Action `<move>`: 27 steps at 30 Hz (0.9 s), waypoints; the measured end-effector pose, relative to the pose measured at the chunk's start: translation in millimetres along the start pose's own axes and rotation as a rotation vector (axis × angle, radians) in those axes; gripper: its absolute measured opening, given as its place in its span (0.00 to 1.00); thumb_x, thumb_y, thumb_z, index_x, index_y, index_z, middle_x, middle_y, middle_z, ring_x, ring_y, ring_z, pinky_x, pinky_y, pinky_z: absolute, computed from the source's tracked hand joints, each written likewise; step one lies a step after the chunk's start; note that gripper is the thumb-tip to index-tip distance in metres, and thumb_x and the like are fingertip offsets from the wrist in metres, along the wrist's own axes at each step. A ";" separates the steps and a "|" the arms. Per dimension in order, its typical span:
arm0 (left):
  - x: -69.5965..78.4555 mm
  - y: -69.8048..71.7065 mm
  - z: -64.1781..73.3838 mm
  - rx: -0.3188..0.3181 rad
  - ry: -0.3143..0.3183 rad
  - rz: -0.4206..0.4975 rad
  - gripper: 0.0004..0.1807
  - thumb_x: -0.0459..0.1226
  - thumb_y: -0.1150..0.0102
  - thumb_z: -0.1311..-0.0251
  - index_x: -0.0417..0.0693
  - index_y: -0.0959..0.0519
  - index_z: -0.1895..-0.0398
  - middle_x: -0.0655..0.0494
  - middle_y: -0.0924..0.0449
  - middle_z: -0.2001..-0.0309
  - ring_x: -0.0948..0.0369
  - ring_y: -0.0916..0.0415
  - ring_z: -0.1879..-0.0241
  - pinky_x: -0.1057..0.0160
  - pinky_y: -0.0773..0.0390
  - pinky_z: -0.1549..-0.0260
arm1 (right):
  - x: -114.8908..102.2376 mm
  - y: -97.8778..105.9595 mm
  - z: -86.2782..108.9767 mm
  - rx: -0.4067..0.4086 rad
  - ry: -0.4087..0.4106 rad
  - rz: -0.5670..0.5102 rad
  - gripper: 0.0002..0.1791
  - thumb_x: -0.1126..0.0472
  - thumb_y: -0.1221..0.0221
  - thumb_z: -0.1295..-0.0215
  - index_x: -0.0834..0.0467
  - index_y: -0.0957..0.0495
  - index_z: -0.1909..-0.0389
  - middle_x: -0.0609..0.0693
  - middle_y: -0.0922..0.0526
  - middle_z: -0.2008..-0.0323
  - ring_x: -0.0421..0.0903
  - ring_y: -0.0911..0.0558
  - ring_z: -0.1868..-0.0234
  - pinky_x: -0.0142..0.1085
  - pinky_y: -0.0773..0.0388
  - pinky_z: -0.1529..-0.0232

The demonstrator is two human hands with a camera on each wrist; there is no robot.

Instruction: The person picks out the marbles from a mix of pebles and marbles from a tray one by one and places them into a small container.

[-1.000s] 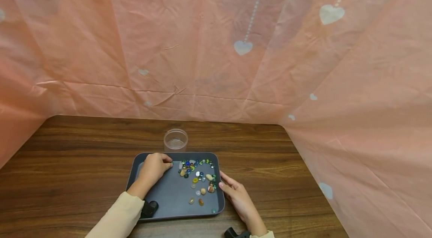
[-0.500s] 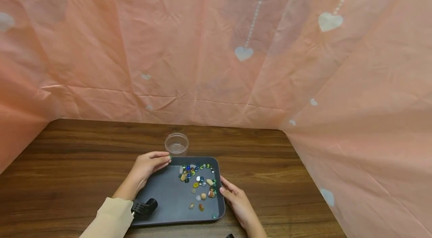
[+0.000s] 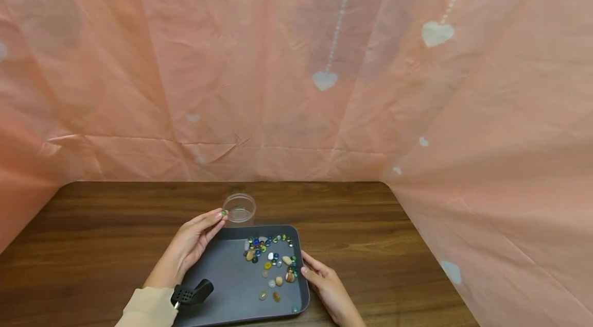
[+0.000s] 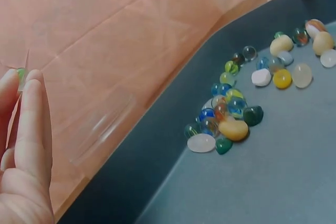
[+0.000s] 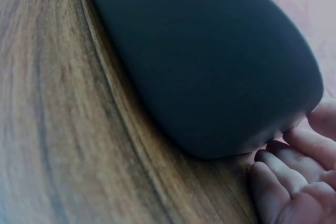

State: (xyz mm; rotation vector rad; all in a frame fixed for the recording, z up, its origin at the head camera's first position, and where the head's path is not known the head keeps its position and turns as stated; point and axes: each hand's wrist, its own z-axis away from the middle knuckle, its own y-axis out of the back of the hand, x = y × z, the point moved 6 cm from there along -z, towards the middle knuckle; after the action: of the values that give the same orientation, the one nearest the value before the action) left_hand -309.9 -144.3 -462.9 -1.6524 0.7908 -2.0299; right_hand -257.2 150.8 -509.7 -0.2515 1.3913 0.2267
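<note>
My left hand (image 3: 193, 238) pinches a green glass marble (image 3: 224, 212) between its fingertips. It is above the tray's back left corner, just left of a clear round plastic container (image 3: 239, 208). In the left wrist view the marble (image 4: 21, 73) is partly hidden by the thumb and fingers. My right hand (image 3: 330, 288) holds the right side of the dark grey tray (image 3: 231, 306), thumb at the rim and fingers against the outer wall (image 5: 210, 66). Marbles and smooth pebbles (image 4: 233, 129) lie scattered over the tray's right half.
The brown wood-grain table (image 3: 370, 234) carries the tray and the container, which stands just behind the tray. A pink sheet with white hearts (image 3: 278, 85) hangs at the back and sides. A black wrist camera (image 3: 192, 293) on my left wrist overhangs the tray.
My left hand has lifted the green marble from inside the tray, over its back rim, to beside the container. My right hand stays at the tray's side. The head view has tilted up.
</note>
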 end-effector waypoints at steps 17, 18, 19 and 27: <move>10.3 -11.8 -15.9 -0.008 -0.027 -0.008 0.13 0.24 0.51 0.38 0.44 0.18 0.63 0.52 0.18 0.59 0.62 0.19 0.59 0.69 0.25 0.53 | -1.7 -0.1 1.4 -0.036 0.031 -0.017 0.31 0.58 0.50 0.31 0.68 0.45 0.33 0.66 0.41 0.34 0.45 0.32 0.38 0.28 0.30 0.45; 10.3 -12.3 -17.0 -0.003 -0.029 -0.026 0.12 0.24 0.50 0.38 0.42 0.18 0.60 0.52 0.18 0.58 0.62 0.19 0.59 0.68 0.25 0.53 | -1.3 0.4 2.3 -0.041 0.032 -0.022 0.31 0.58 0.50 0.31 0.69 0.45 0.33 0.66 0.41 0.34 0.43 0.31 0.39 0.27 0.30 0.46; 10.6 -12.3 -18.1 0.014 -0.037 -0.052 0.12 0.25 0.48 0.39 0.40 0.19 0.57 0.52 0.18 0.58 0.62 0.19 0.59 0.68 0.25 0.53 | -0.9 0.6 2.9 -0.046 0.034 -0.029 0.31 0.58 0.50 0.31 0.69 0.46 0.33 0.66 0.40 0.35 0.42 0.30 0.39 0.27 0.30 0.46; 21.1 -16.2 -24.5 0.271 -0.185 -0.762 0.19 0.38 0.34 0.48 0.36 0.19 0.54 0.55 0.15 0.63 0.66 0.19 0.66 0.63 0.21 0.59 | 2.2 1.5 7.8 -0.043 0.020 -0.042 0.31 0.58 0.51 0.30 0.69 0.46 0.33 0.67 0.40 0.35 0.40 0.29 0.41 0.28 0.29 0.46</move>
State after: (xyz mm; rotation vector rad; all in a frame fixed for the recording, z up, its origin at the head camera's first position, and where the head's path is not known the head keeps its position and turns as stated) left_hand -337.7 -141.1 -440.0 -2.1266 -0.2291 -2.2475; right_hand -249.9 154.6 -510.8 -0.3190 1.4007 0.2195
